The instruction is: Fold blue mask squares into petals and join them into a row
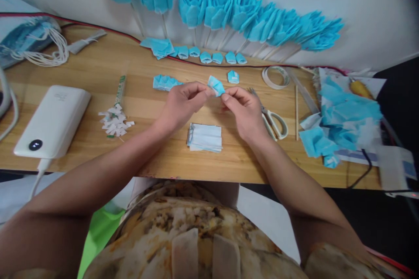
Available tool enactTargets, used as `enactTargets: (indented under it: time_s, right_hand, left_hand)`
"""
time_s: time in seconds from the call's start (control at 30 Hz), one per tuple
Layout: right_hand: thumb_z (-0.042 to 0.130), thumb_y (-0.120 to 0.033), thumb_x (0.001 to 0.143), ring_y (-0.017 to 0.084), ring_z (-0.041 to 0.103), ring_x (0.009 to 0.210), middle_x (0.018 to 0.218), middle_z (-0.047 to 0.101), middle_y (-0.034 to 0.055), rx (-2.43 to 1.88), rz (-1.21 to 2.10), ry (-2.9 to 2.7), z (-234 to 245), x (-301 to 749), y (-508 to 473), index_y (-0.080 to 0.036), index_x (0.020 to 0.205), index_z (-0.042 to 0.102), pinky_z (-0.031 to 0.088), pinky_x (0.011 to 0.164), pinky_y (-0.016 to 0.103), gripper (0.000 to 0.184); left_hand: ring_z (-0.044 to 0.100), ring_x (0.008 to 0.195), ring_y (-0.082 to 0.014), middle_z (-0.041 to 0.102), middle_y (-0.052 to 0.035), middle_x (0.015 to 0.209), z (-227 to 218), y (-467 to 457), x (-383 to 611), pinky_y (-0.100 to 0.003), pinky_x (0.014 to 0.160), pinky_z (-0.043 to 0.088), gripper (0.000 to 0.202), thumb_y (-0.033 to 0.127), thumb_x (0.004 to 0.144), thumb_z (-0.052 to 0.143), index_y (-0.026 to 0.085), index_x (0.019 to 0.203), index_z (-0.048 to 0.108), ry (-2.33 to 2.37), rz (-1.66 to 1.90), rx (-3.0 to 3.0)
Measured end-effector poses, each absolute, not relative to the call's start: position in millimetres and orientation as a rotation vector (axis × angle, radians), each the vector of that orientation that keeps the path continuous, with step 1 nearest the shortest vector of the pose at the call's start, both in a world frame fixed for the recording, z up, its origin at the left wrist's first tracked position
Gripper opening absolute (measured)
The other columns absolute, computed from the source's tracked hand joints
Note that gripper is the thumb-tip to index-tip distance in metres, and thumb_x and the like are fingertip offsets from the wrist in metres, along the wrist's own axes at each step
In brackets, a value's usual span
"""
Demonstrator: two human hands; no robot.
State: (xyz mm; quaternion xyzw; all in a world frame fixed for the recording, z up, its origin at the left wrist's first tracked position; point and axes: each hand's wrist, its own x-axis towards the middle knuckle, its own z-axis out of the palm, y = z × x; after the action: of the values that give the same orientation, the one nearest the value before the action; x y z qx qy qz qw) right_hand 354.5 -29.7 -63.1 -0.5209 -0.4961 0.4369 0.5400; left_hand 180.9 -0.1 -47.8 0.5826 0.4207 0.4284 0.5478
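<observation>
Between my two hands is a small folded piece of blue and white paper-like fabric (215,86), held just above the table. My left hand (186,102) pinches its left side between thumb and fingers. On its lower right corner, my right hand (242,107) closes with thumb and forefinger. A similar folded blue petal (233,77) lies just beyond my right hand. Beside my left hand is a row of folded blue pieces (166,82), partly hidden by that hand. Below both hands rests a stack of pale rectangular sheets (205,137).
Scissors (274,123), a tape roll (275,77) and a wooden stick (297,113) lie at right, near crumpled blue scraps (350,109). At left are white paper bits (116,121) and a power bank (52,122). Blue fabric flowers (219,6) lean against the wall behind several folded petals (206,57).
</observation>
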Motion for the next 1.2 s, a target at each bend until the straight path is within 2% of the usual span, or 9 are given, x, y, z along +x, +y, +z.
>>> enactTargets:
  time_s: [0.07, 0.2, 0.3, 0.47, 0.6, 0.8, 0.97, 1.1, 1.2]
  right_hand:
    - [0.074, -0.032, 0.078, 0.009, 0.053, 0.062, 0.069, 0.058, -0.0045, -1.23, 1.081, -1.122, -61.5, 354.6, -29.5, -0.023, 0.073, 0.069, 0.05, 0.061, 0.025, 0.011]
    - [0.075, -0.033, 0.078, 0.009, 0.054, 0.062, 0.069, 0.057, -0.0049, -1.221, 1.151, -1.092, -59.3, 354.6, -29.8, -0.023, 0.072, 0.066, 0.05, 0.062, 0.025, 0.014]
    - [0.074, -0.033, 0.08, 0.009, 0.054, 0.063, 0.07, 0.058, -0.0045, -1.205, 1.168, -1.132, -60.5, 354.9, -29.9, -0.023, 0.074, 0.068, 0.051, 0.063, 0.025, 0.013]
    - [0.07, -0.032, 0.085, 0.01, 0.057, 0.066, 0.072, 0.063, -0.0032, -1.193, 1.189, -1.219, -63.9, 357.7, -30.7, -0.023, 0.077, 0.07, 0.051, 0.065, 0.025, 0.012]
    - [0.068, -0.038, 0.087, 0.013, 0.061, 0.075, 0.078, 0.066, -0.0007, -1.175, 1.261, -1.212, -62.3, 359.0, -32.0, -0.023, 0.085, 0.071, 0.054, 0.066, 0.026, 0.016]
    - [0.077, -0.041, 0.08, 0.011, 0.049, 0.066, 0.069, 0.055, -0.004, -1.254, 1.123, -1.364, -60.9, 356.1, -31.4, -0.023, 0.076, 0.064, 0.044, 0.062, 0.026, 0.023]
    - [0.074, -0.037, 0.081, 0.011, 0.045, 0.063, 0.064, 0.053, -0.0045, -1.285, 1.038, -1.429, -59.5, 356.0, -31.5, -0.022, 0.071, 0.061, 0.036, 0.059, 0.027, 0.022]
    - [0.07, -0.031, 0.082, 0.01, 0.046, 0.061, 0.063, 0.055, -0.0049, -1.258, 1.054, -1.425, -59.3, 357.8, -31.5, -0.021, 0.072, 0.064, 0.035, 0.059, 0.027, 0.016]
    - [0.07, -0.031, 0.083, 0.009, 0.05, 0.061, 0.065, 0.06, -0.0042, -1.233, 1.093, -1.413, -61.0, 360.6, -30.8, -0.02, 0.075, 0.068, 0.039, 0.06, 0.026, 0.014]
  left_hand:
    - [0.036, 0.05, -0.008, 0.044, 0.0061, 0.054, -48.0, 1.8, 180.1, -0.025, 0.051, 0.03, 0.016, 0.027, 0.089, 0.067, 0.019, 0.075, 0.065, 0.989, 1.076, 1.321]
    - [0.038, 0.05, -0.0081, 0.048, 0.0057, 0.057, -49.4, 5.5, 179.8, -0.025, 0.05, 0.03, 0.02, 0.034, 0.088, 0.072, 0.021, 0.08, 0.059, 0.981, 1.089, 1.23]
    - [0.039, 0.051, -0.0086, 0.049, 0.0054, 0.057, -48.8, 4.6, 180.1, -0.024, 0.05, 0.029, 0.018, 0.031, 0.084, 0.074, 0.02, 0.084, 0.06, 0.945, 0.962, 1.234]
    - [0.036, 0.052, -0.0079, 0.047, 0.0055, 0.056, -47.5, 2.4, 178.6, -0.025, 0.051, 0.027, 0.014, 0.026, 0.08, 0.071, 0.018, 0.075, 0.062, 0.932, 0.878, 1.269]
    - [0.04, 0.056, -0.0082, 0.051, 0.0051, 0.059, -47.0, 2.9, 178.3, -0.025, 0.055, 0.033, 0.015, 0.028, 0.078, 0.072, 0.017, 0.073, 0.062, 0.919, 0.905, 1.303]
    - [0.049, 0.062, -0.0099, 0.055, 0.0047, 0.061, -45.2, 1.4, 180.9, -0.025, 0.061, 0.04, 0.019, 0.026, 0.073, 0.078, 0.017, 0.07, 0.061, 0.913, 0.886, 1.317]
    - [0.051, 0.062, -0.0113, 0.056, 0.0039, 0.06, -42.8, 0.5, 180.1, -0.025, 0.061, 0.041, 0.014, 0.024, 0.077, 0.072, 0.018, 0.07, 0.062, 0.963, 0.858, 1.372]
    - [0.051, 0.062, -0.0119, 0.055, 0.0033, 0.058, -40.5, -0.1, 179.0, -0.026, 0.062, 0.04, 0.014, 0.024, 0.079, 0.068, 0.018, 0.067, 0.062, 0.974, 0.838, 1.394]
    - [0.045, 0.059, -0.0101, 0.054, 0.0036, 0.058, -39.7, 0.1, 178.6, -0.025, 0.058, 0.037, 0.015, 0.027, 0.078, 0.068, 0.017, 0.067, 0.063, 0.967, 0.825, 1.372]
